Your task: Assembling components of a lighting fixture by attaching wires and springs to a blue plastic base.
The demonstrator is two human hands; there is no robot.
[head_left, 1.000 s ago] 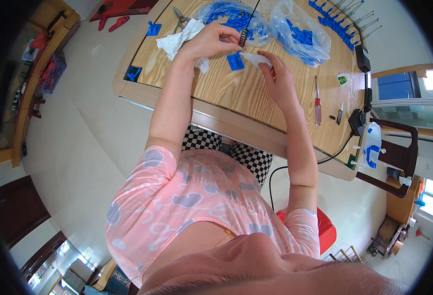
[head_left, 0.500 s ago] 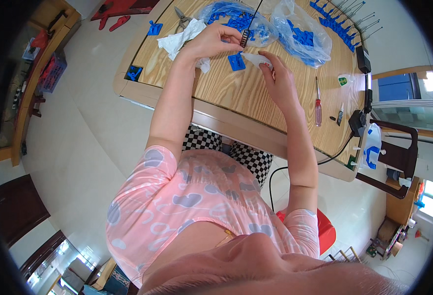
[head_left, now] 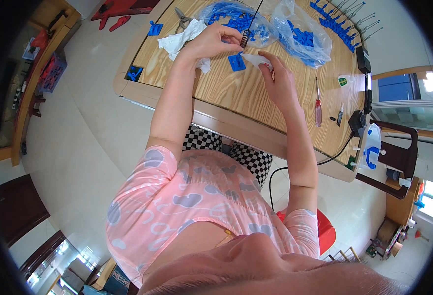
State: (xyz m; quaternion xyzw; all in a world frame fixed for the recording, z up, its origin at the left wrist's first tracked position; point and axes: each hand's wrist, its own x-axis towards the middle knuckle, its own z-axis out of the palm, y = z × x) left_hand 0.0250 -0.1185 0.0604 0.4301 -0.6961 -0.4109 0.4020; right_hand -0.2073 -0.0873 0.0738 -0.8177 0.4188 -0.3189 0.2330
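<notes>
The person is wearing a short-sleeved pink top (head_left: 187,206) printed with grey cloud shapes and pale outlined curves. Black-and-white chequered trousers (head_left: 236,150) are showing below it. Both forearms are bare; the left hand (head_left: 211,42) and right hand (head_left: 278,81) are wearing no gloves.

On the table (head_left: 255,105), bags of parts (head_left: 280,27) lie behind both hands, a screwdriver (head_left: 317,103) to the right.

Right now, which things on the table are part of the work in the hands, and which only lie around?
In use: left hand pinching a spring rod; right hand holding a white bottle; blue part between them.

Lying about: screwdriver, pliers, white cloth, bags of blue parts.
</notes>
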